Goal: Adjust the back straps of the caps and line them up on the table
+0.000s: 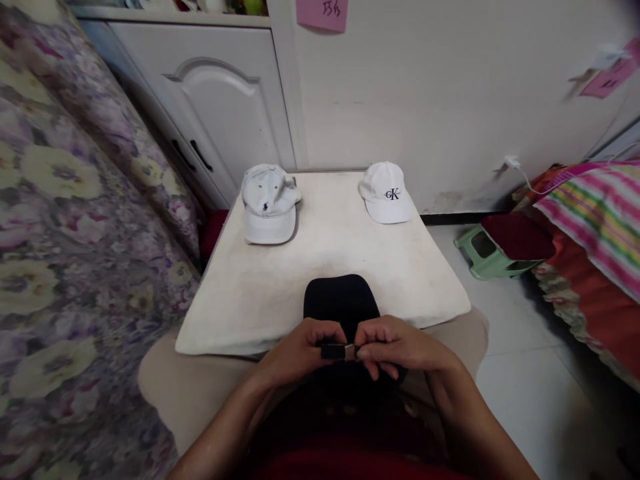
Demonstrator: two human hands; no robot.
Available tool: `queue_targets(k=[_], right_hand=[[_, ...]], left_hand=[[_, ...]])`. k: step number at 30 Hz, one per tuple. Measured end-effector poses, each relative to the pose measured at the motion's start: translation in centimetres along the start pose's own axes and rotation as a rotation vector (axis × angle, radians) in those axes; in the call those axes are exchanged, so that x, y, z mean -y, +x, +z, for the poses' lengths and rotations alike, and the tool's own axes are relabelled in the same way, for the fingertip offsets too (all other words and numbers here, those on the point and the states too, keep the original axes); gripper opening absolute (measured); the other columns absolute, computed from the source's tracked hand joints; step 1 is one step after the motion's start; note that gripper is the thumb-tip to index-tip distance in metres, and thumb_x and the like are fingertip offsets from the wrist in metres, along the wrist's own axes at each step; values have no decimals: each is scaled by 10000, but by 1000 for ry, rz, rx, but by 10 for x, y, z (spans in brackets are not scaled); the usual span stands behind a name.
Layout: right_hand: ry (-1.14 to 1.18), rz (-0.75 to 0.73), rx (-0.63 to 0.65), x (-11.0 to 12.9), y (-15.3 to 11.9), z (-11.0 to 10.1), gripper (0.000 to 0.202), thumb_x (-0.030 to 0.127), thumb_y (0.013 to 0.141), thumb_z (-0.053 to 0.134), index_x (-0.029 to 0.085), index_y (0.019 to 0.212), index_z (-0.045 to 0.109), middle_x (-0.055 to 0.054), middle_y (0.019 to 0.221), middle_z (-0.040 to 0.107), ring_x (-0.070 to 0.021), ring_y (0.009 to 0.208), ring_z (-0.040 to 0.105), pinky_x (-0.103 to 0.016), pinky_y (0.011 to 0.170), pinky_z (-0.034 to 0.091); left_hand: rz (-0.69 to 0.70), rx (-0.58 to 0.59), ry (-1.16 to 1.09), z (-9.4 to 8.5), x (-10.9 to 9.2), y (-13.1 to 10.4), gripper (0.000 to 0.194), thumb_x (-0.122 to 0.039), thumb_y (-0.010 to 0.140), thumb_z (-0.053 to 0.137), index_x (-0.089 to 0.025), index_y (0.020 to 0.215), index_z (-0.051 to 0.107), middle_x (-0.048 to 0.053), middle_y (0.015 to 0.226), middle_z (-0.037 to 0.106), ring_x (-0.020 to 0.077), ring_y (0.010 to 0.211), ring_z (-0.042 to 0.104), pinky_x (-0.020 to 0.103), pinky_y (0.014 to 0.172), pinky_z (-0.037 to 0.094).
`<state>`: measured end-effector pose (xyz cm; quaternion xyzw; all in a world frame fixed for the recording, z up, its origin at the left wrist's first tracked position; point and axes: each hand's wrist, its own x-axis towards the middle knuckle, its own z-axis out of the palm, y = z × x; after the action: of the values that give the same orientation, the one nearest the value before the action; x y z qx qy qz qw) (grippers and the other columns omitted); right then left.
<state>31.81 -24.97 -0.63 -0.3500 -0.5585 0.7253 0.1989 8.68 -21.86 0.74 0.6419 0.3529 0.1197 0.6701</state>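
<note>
A black cap (341,297) lies at the near edge of the table, its brim pointing away from me and its back part over my lap. My left hand (309,345) pinches the cap's black strap (333,351) beside a small metal buckle (349,352). On the other side of the buckle, my right hand (391,343) has thumb and forefinger closed at the strap's end, with its other fingers curled below. Farther off, a pale cap (270,203) with a small dark emblem sits at the left, and a white cap (387,192) with dark lettering at the right.
The cloth-covered table (250,293) stands against a wall and a white cabinet (220,100). A floral curtain (75,253) hangs at the left. To the right are a green stool (483,257) with a dark red top and a bed with a striped cover (600,207).
</note>
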Motion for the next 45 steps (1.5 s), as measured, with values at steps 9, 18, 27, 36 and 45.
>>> queue_targets(k=[9, 18, 27, 36, 45], right_hand=[[-174, -42, 35, 12, 1, -6, 193, 352, 924, 628, 182, 839, 663, 63, 567, 547, -74, 502, 411, -197, 468, 291], [-137, -25, -47, 10, 6, -2, 294, 419, 873, 696, 175, 739, 602, 72, 573, 486, -70, 512, 393, -211, 469, 275], [-114, 26, -82, 7, 12, -1, 297, 435, 795, 771, 164, 752, 658, 59, 619, 520, -68, 554, 402, -195, 489, 297], [-127, 46, -116, 7, 10, -1, 307, 443, 770, 785, 157, 738, 676, 59, 603, 517, -68, 549, 397, -198, 492, 293], [-94, 54, -122, 5, 9, -2, 267, 405, 775, 791, 159, 764, 687, 57, 610, 542, -64, 545, 423, -196, 494, 313]], left_hand=[[13, 25, 41, 3, 0, 1, 200, -352, 841, 641, -171, 761, 669, -8, 705, 585, 124, 633, 459, 247, 574, 339], [6, -14, 38, 4, -1, 2, 158, -266, 834, 618, -174, 706, 621, -21, 664, 526, 119, 616, 426, 252, 564, 313], [-24, -12, 51, 4, -2, 4, 220, -321, 851, 617, -163, 698, 621, -38, 630, 494, 102, 576, 390, 241, 535, 278], [-64, 27, -30, 2, 0, 3, 296, -381, 893, 584, -163, 693, 596, -45, 627, 439, 104, 583, 349, 247, 538, 263], [0, 64, -86, -4, -5, 2, 289, -324, 898, 534, -183, 657, 614, -17, 630, 438, 132, 607, 348, 296, 568, 262]])
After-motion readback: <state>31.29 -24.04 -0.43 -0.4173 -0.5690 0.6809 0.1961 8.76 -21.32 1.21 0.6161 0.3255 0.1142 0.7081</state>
